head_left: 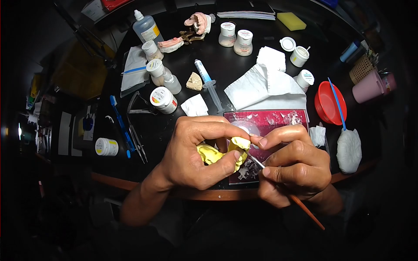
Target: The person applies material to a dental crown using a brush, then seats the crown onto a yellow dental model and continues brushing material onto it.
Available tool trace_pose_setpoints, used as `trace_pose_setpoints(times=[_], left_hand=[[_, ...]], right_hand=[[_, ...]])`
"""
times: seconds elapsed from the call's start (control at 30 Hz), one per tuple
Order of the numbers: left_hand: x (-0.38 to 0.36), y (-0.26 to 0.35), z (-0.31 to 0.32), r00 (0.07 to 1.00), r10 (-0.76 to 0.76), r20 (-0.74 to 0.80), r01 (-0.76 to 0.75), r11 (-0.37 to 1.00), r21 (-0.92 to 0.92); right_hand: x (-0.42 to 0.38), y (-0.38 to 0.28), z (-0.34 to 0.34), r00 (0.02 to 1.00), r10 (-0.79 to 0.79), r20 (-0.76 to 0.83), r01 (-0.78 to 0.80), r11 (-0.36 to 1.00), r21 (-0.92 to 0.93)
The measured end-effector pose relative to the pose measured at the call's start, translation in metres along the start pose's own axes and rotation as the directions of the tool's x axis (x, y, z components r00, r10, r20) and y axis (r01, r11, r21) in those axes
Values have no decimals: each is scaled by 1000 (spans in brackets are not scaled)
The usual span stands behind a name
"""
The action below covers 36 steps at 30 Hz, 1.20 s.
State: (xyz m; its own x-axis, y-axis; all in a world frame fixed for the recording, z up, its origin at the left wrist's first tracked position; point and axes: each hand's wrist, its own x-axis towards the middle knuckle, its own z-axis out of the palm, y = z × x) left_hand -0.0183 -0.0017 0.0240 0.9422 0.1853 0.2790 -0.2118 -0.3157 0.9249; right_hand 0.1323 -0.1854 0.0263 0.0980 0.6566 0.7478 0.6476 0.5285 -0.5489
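Observation:
My left hand (193, 150) is closed round a yellow dental cast (211, 155), thumb and index finger gripping its near end. Part of the cast is hidden behind the fingers. In my right hand (298, 167) is a fine brush (307, 212) with a reddish-brown wooden handle, held like a pen. Its metal ferrule points left, and the tip is right at the side of the cast. The index finger of the right hand reaches out to the cast's end. Beneath both hands lies a dark red glass-like slab (294, 114) with whitish scraps on it.
Several lidded jars (163, 100), a syringe (209, 87), tweezers (138, 145) and a blue toothbrush (122, 124) lie to the left. White cloths (248, 89) are behind the slab. A red bowl (329, 103) and a white pad (349, 151) stand right; an articulator with pink models (198, 24) sits behind.

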Motion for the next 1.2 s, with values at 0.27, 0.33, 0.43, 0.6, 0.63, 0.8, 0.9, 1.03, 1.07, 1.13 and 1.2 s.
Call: trace_pose_setpoints(times=[0.27,0.33,0.43,0.6,0.63,0.8,0.9,1.03,1.07,1.13,1.2], left_hand=[[0,-1,1,1000,29,-11,-29,1000,3],[1,-3,2,998,62,-27,-63,998,-10],[2,-8,4,990,125,-59,-127,991,-38],[2,-7,5,992,112,-63,-116,990,-75],[2,-7,5,991,114,-65,-119,990,-76],[2,-7,5,991,115,-67,-119,991,-61],[1,-6,4,993,104,-60,-106,994,-40],[1,1,-1,1000,24,9,-25,1000,5],[1,1,-1,1000,20,10,-20,1000,8],[0,0,-1,1000,18,9,-18,1000,10],[1,-1,-1,1000,23,6,-23,1000,6]], right_hand=[[0,-1,0,1000,8,8,-8,1000,-6],[0,0,0,1000,8,9,-8,1000,-5],[0,-1,-1,1000,8,9,-8,1000,-7],[0,-1,-1,1000,9,1,-9,1000,5],[0,-1,-1,1000,8,-2,-8,1000,6],[0,-1,-1,1000,8,1,-8,1000,6],[0,-1,-1,1000,11,2,-10,1000,-2],[0,-2,-1,1000,12,0,-12,1000,0],[0,-2,-1,1000,12,-1,-12,1000,4],[0,-2,0,1000,13,0,-13,1000,0],[1,-2,0,1000,14,2,-14,1000,2]])
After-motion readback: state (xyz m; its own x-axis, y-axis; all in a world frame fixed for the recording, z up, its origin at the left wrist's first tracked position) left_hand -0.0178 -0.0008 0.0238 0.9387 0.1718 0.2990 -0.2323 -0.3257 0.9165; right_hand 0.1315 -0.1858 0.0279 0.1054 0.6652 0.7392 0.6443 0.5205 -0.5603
